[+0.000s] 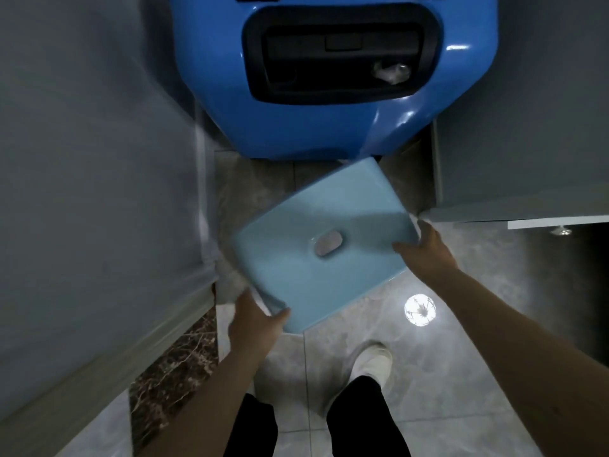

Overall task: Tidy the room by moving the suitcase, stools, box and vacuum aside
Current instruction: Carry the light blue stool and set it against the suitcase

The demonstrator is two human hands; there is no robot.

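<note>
the pale blue square plastic stool [324, 240] is held tilted above the grey tiled floor [461, 374], just near of the glossy blue hard-shell suitcase [329, 127] standing in the gap between grey walls. the left hand [255, 324] grips its near left corner and the right hand [425, 247] grips its right edge, fingers curled round the rim. best to keep both grips firm, level the seat, and set it down beside the suitcase without knocking it. the suitcase's black handle recess holds something crumpled, too blurred to name.
</note>
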